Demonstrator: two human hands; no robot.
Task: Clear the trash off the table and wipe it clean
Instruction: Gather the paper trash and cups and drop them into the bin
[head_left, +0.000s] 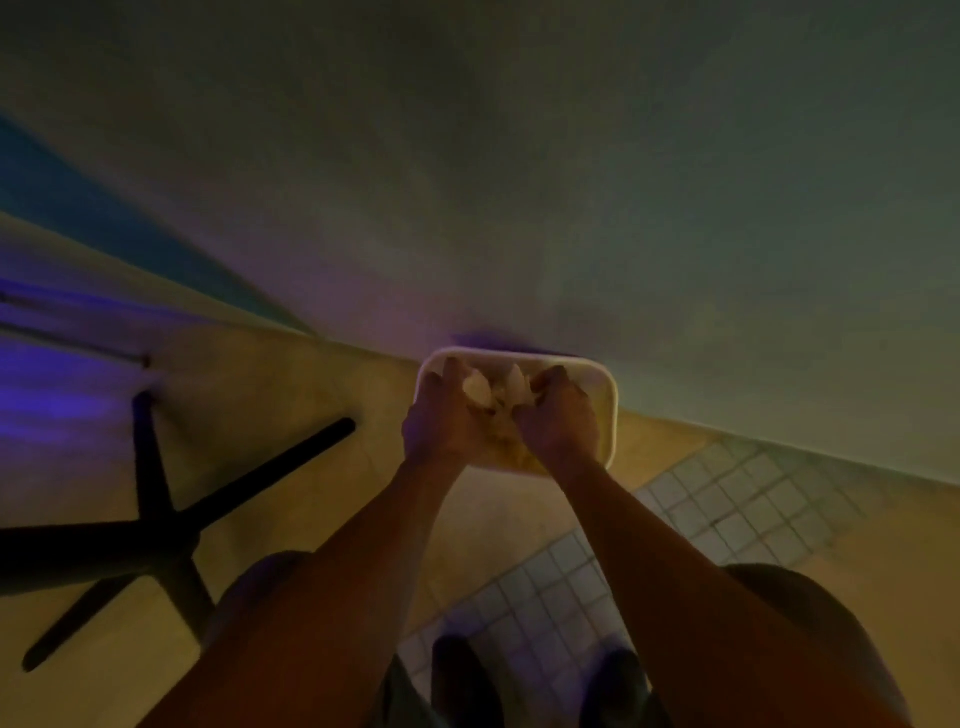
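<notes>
A dim grey wall fills the upper half of the blurred view, from nine o'clock round to three. Below it lies the yellowish floor, with a patch of small square tiles running from four o'clock down toward six. At eight o'clock stands the black cross-shaped base of a bench, its legs spread flat on the floor, with a purple glow on the floor just above it at nine o'clock.

Two bare forearms reach up from the lower edge toward the centre. At six o'clock, between them, the dark toes of two shoes show on the tiles.

Just below the centre, a pale rectangular tray with rounded corners is held out in the air over the floor near the foot of the wall. The left hand is clamped on its near left side, the right hand on its near right side, fingers curled over into the tray.

Between the two hands, inside the tray, lie crumpled pale scraps of trash; what kind cannot be made out in the blur.
</notes>
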